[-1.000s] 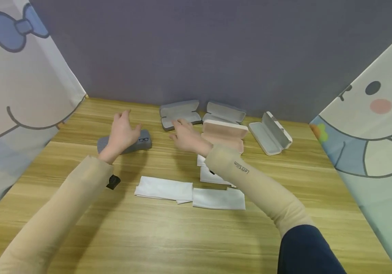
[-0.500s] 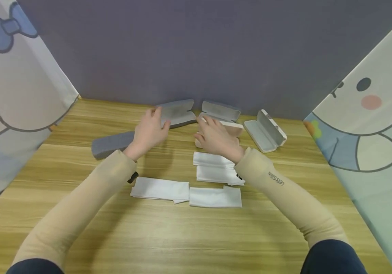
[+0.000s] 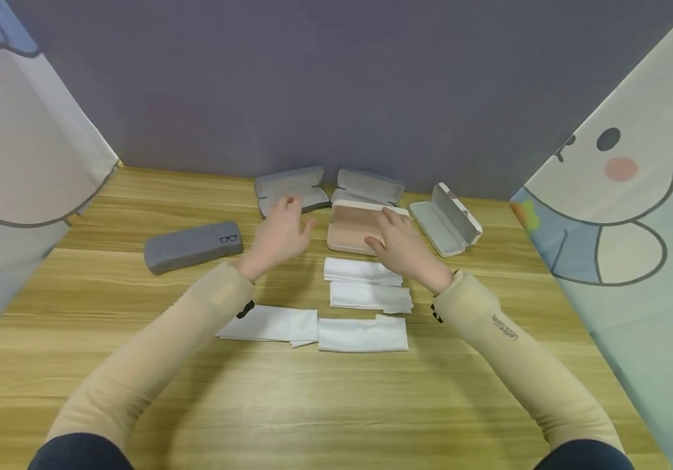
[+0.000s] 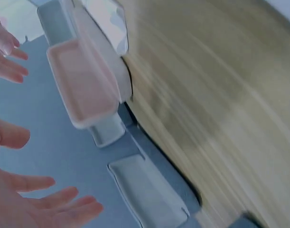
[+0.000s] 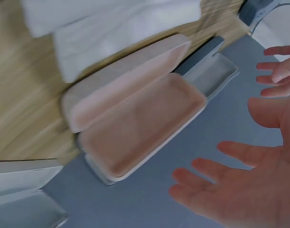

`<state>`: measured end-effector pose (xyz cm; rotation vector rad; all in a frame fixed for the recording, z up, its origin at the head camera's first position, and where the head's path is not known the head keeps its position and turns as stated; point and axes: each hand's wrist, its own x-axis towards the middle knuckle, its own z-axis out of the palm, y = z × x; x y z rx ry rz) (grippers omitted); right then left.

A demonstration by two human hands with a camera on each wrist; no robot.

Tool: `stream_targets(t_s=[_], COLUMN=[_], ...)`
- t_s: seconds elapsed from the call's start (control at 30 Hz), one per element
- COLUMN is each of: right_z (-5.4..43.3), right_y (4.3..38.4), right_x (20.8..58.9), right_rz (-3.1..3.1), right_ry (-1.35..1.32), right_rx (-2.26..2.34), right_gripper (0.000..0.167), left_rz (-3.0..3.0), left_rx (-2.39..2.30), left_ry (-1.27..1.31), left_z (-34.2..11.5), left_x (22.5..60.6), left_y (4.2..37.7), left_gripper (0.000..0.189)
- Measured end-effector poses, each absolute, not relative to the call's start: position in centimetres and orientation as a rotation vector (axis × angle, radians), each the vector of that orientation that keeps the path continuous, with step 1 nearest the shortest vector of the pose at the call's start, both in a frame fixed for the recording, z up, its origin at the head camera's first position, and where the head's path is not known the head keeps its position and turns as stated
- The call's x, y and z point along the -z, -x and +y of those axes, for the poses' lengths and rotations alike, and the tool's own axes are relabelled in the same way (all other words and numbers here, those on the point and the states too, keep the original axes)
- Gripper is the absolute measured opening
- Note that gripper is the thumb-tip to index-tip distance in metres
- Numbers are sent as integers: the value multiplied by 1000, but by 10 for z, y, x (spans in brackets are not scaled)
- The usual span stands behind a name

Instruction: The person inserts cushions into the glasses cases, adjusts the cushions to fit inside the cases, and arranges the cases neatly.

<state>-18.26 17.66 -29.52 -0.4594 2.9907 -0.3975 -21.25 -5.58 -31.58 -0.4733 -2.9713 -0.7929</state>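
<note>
My left hand point(image 3: 280, 232) hovers in front of an open grey glasses case point(image 3: 296, 181), fingers extended and holding nothing. My right hand point(image 3: 405, 248) is over the right end of an open pink-lined glasses case point(image 3: 350, 228) in the head view. The right wrist view shows that hand point(image 5: 244, 180) spread, apart from the pink-lined case point(image 5: 142, 121). In the left wrist view the left hand point(image 4: 35, 204) is also spread, near the grey case point(image 4: 147, 190). Folded white cloths point(image 3: 365, 297) lie in front of the pink-lined case.
A closed grey glasses case point(image 3: 192, 247) printed with spectacles lies at left. Behind the pink-lined case stands another open grey case point(image 3: 371, 186). An open white case point(image 3: 446, 222) is to the right. More folded cloths point(image 3: 362, 334) lie nearer. A grey wall point(image 3: 324, 85) closes the back.
My left hand has moved right, away from the closed grey case, to the open grey one. My right hand has moved right from the open grey case to the pink-lined one.
</note>
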Motion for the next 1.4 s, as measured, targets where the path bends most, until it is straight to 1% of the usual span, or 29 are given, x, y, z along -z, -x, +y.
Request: stream_targets(t_s=[0.47,0.73,0.97,1.1,1.4], right_z=[222,238,244,244,239], right_y=[169,162,163,167,172], right_x=[323,340,356,361,369], right_rz=[3037,3008,2988,2974,2974], right_ry=[413,373,350,362,383], right_rx=[447,378,330,300,288], right_gripper=[57,51,49,46,41], left_rz=[-3013,-3023,-3097,-3143,-3199], left_rx=[623,574,478,434,353], left_ry=[657,729,796,804,794], left_z=[-26,-22,-20,-19,-14], left_x=[339,357,367,368,372], left_y=[207,208,210,211,213], left_gripper=[56,44,38,32,27])
